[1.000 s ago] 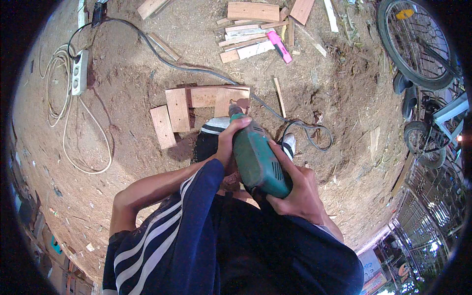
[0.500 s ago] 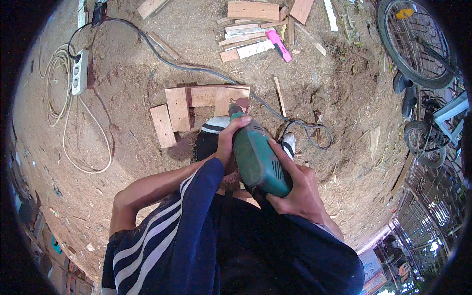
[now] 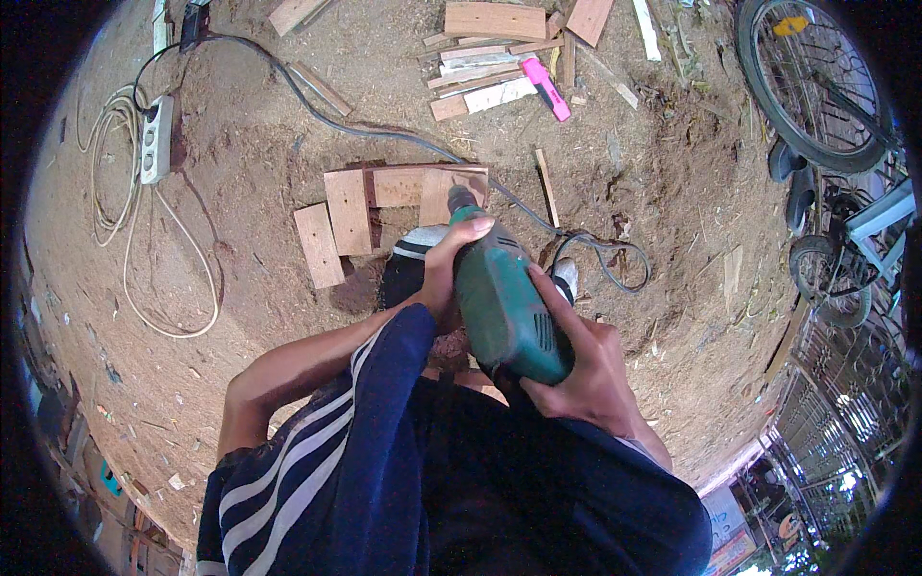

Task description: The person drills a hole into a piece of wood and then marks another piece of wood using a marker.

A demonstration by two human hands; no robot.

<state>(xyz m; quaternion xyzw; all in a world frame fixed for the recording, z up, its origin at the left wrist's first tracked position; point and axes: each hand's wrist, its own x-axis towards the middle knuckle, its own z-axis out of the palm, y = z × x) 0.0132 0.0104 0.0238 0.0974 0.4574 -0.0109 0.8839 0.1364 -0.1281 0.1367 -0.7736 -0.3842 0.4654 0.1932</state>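
Observation:
Both my hands hold a green power drill (image 3: 509, 302). My left hand (image 3: 448, 265) wraps round its front part with the thumb over the top, and my right hand (image 3: 576, 365) grips the rear body. The drill's chuck (image 3: 462, 198) lies over the right-hand board (image 3: 437, 204) of a group of wooden pieces on the ground; whether the bit touches the wood is unclear. A long board (image 3: 399, 176) spans the top, with an upright board (image 3: 348, 211) at its left and a short piece (image 3: 318, 245) farther left. My shoe (image 3: 416, 239) is just below them.
Stacked offcuts (image 3: 495, 19) and a pink-handled tool (image 3: 545, 88) lie ahead. A white power strip (image 3: 156, 141) with coiled cable is at the left; a black cord (image 3: 360, 132) crosses the dirt ground (image 3: 672, 240). A bicycle wheel (image 3: 807, 86) and clutter line the right.
The drill and my hands have shifted slightly forward, up the picture toward the boards, in the last half second. The boards show no clear movement.

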